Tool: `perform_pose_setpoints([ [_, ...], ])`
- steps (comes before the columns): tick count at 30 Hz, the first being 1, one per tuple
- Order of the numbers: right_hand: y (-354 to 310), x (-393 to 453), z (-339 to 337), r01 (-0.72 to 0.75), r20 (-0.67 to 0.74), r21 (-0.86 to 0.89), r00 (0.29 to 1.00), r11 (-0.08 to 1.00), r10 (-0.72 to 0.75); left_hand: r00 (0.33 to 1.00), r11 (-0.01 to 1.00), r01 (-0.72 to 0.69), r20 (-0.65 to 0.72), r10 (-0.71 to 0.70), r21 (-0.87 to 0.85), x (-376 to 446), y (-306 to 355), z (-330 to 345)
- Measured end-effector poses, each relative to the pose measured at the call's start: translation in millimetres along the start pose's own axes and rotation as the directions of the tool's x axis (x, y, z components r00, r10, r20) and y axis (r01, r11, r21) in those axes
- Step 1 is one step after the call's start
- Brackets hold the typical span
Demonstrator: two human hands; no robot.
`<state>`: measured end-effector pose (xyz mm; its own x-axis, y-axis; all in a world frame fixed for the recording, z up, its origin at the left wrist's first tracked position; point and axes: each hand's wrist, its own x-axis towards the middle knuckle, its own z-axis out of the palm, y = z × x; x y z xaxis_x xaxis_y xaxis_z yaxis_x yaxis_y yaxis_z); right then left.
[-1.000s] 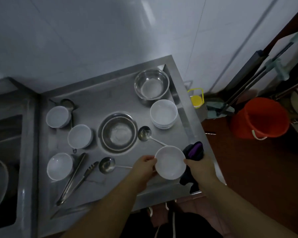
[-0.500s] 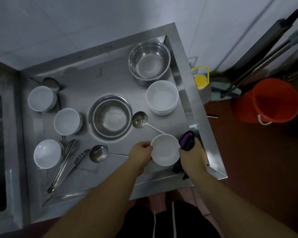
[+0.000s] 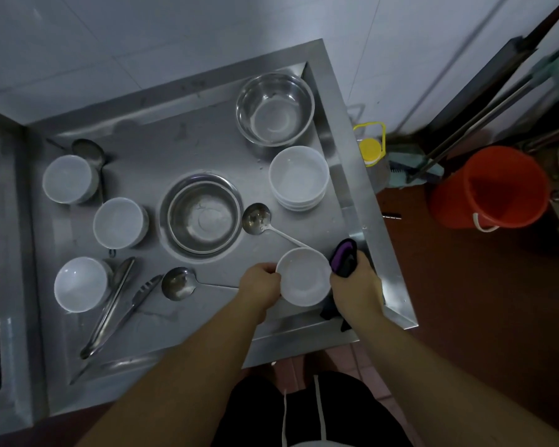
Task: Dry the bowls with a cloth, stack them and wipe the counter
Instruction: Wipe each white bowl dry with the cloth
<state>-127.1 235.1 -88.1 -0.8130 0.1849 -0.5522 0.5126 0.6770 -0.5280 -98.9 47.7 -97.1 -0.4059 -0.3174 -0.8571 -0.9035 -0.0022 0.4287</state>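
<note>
From the head view, the person is standing at a steel counter (image 3: 188,324) and looking down at both hands. The left hand (image 3: 261,285) is gripping the left rim of a white bowl (image 3: 304,277), with its fingers curled over the edge. The right hand (image 3: 355,287) is clutching a dark cloth (image 3: 345,258) with a purple patch, its fingers wrapped round the fabric, and it is sitting just beside the right rim of the same bowl. The bowl is being held over the near right corner of the counter, open side up.

Behind it, a stack of white bowls (image 3: 299,177) is sitting near the right edge, and a steel bowl (image 3: 275,108) is standing in the far right corner. A second steel bowl (image 3: 204,217) is sitting in the middle of the counter. Three single white bowls are waiting along the left side: a far one (image 3: 67,179), a middle one (image 3: 118,222) and a near one (image 3: 79,283).

A ladle (image 3: 256,217) is lying between the middle steel bowl and the held bowl, its handle running under the held bowl's rim. Another ladle (image 3: 178,282) is lying near the left hand, and tongs (image 3: 117,304) are resting just right of the near white bowl. On the floor to the right, an orange bucket (image 3: 488,188) is standing well apart from the counter.
</note>
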Motion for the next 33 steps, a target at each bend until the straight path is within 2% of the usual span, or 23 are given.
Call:
perform_pose_setpoints([
  [7,-6.7,-14.4,-20.4,0.101,-0.003,-0.014,0.995,0.995,-0.101,0.996,0.976,-0.078,-0.028,0.086,0.204,-19.1,-4.8,-15.1],
  [12,-30.0,-27.7,-31.6,0.217,0.017,-0.051,0.976,0.975,-0.216,0.976,0.892,-0.184,-0.026,0.214,0.413,-49.4,-5.5,-43.8],
  [16,-59.6,-39.9,-26.7,0.321,0.089,-0.131,0.946,0.938,-0.312,0.968,0.855,-0.203,-0.032,0.247,0.477,-70.6,-9.4,-78.7],
  [20,-89.3,-58.2,-3.8,0.455,0.222,-0.231,0.885,0.860,-0.409,0.964,0.823,-0.198,-0.047,0.262,0.533,-84.7,-20.3,-123.7],
  [23,-109.2,-77.1,19.8,0.564,0.286,-0.325,0.824,0.759,-0.490,0.958,0.787,-0.193,-0.061,0.280,0.586,-88.7,-33.0,-163.9],
  [27,-134.2,-100.3,60.6,0.651,0.418,-0.352,0.752,0.672,-0.510,0.955,0.771,-0.169,-0.091,0.283,0.614,-84.2,-59.5,-225.4],
  [30,-153.8,-117.9,96.1,0.701,0.458,-0.405,0.711,0.587,-0.534,0.959,0.766,-0.137,-0.110,0.262,0.629,-71.9,-85.1,-272.7],
  [33,-172.9,-140.0,134.2,0.705,0.463,-0.446,0.709,0.552,-0.532,0.959,0.742,-0.123,-0.115,0.261,0.659,-55.2,-110.1,-320.2],
])
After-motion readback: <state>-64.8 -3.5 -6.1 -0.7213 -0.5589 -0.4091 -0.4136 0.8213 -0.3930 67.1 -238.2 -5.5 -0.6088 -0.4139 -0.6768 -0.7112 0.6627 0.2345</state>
